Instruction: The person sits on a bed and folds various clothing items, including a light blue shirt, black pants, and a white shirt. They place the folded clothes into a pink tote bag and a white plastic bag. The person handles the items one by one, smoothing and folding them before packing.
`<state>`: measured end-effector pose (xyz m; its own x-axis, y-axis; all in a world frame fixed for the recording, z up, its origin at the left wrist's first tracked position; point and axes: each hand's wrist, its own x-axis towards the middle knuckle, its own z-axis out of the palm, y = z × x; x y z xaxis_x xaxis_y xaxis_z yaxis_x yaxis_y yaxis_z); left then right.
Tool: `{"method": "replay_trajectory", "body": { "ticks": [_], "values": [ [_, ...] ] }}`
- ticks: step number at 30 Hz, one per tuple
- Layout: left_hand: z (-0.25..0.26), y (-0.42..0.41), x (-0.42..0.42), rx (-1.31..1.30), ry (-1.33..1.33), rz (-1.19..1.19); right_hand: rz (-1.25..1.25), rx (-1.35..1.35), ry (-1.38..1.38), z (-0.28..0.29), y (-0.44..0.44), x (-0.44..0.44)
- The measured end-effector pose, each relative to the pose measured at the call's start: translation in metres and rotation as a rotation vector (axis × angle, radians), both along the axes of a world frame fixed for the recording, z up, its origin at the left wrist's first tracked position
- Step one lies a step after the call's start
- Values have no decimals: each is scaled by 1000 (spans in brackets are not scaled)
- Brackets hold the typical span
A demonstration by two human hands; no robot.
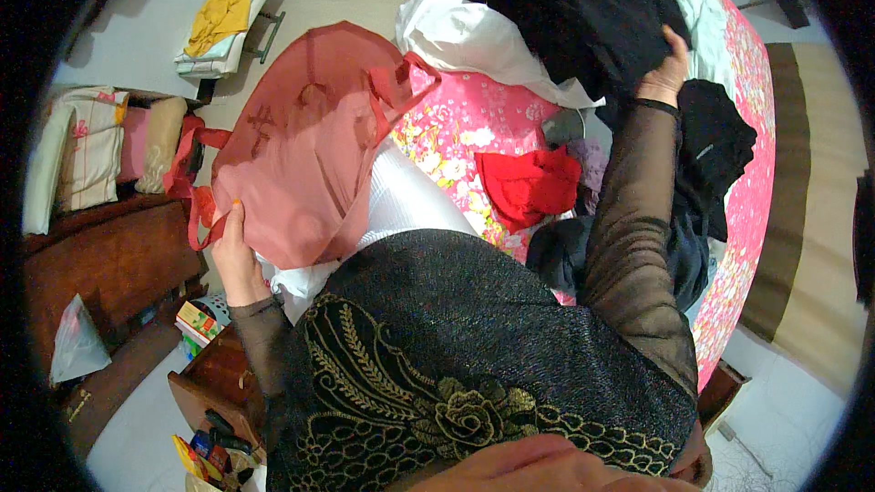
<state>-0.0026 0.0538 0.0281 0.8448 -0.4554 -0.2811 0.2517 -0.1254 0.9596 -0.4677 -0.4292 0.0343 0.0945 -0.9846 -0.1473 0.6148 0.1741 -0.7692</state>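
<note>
My left hand [238,260] grips the edge of a salmon-red fabric bag [307,130] with red handles, which spreads over my lap at the left. My right hand [664,75] reaches to a large black cloth [581,14] at the top, its thumb showing and its other fingers hidden by the cloth. A white cloth [465,34] lies beside the black one. A folded red cloth [530,184] rests on the pink floral bedspread [485,116], between my arms. Another black garment [714,143] lies just right of my right forearm.
Folded textiles [96,143] stand on a wooden cabinet [109,253] at the left. A yellow cloth [222,14] tops a stack on a small folding stand. An open wooden drawer [219,369] is at the lower left. Dark clothes [560,253] lie near my right elbow.
</note>
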Motion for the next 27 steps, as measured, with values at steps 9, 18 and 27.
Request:
{"method": "replay_trajectory", "body": {
  "ticks": [9,18,27],
  "values": [
    [1,-14,9,2,-30,-11,23,452,203,-109,-34,32],
    [-11,-24,18,88,-75,-56,143,486,110,-134,-49,23],
    [6,-34,-2,36,-165,-44,-117,161,331,-124,-47,34]
  ]
}}
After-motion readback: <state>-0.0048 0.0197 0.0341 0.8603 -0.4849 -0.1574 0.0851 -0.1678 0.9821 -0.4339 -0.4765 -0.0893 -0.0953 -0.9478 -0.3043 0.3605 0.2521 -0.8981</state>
